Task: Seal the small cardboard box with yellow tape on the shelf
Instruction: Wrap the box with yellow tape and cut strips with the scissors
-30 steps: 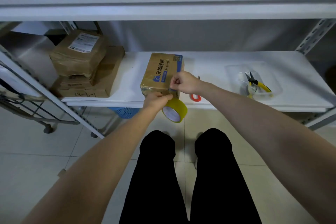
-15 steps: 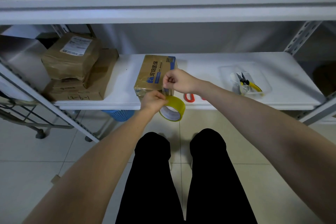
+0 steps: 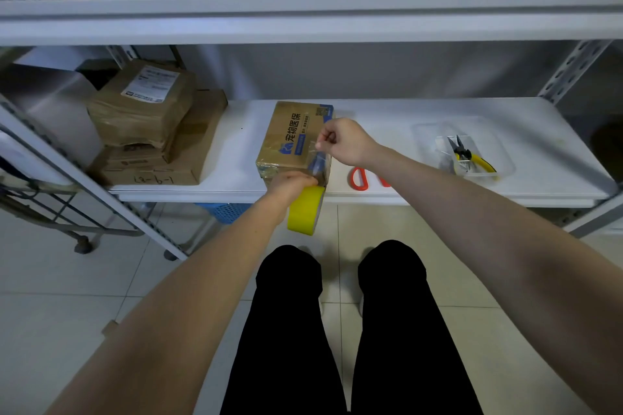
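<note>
Farther back over the box (image 3: 290, 131) than a moment ago, the right hand (image 3: 344, 145) keeps a pinching grip on the tape end (image 3: 318, 145). The left hand (image 3: 290, 184) grips the yellow roll (image 3: 305, 212) by the box's near edge, at the shelf (image 3: 404, 145) front. Best to hold that tape taut and straight before pressing it down.

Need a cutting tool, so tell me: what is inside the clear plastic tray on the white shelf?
The clear plastic tray holds yellow-handled metal pliers in a transparent packet; anything beneath them is covered.
</note>
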Action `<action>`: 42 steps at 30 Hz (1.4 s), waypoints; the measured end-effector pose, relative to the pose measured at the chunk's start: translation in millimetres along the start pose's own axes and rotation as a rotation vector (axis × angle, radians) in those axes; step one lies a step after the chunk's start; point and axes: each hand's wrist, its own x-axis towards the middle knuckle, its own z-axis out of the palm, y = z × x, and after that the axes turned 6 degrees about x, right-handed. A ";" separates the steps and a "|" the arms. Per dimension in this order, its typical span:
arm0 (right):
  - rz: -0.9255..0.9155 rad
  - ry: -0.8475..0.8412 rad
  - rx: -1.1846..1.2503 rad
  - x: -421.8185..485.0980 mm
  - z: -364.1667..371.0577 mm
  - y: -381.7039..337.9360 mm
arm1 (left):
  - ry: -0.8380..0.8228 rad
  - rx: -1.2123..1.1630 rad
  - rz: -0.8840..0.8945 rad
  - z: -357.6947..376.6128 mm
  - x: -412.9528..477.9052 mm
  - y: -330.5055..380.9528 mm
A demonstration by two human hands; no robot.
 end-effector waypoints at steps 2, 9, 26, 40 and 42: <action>0.027 0.034 -0.029 4.5 4.0 5.0 | 0.019 0.047 -0.002 -0.5 1.3 5.3; 0.061 0.070 -0.075 22.1 13.0 13.0 | 0.122 0.196 -0.014 0.1 23.0 17.1; 0.039 0.101 -0.287 19.7 30.5 21.7 | 0.121 0.042 -0.197 12.9 41.3 12.1; 0.077 0.147 -0.270 17.0 24.5 27.4 | 0.485 0.848 0.271 -2.8 10.5 20.5; 0.006 0.156 -0.282 12.4 26.3 30.8 | 0.380 0.986 0.391 -1.8 15.9 17.0</action>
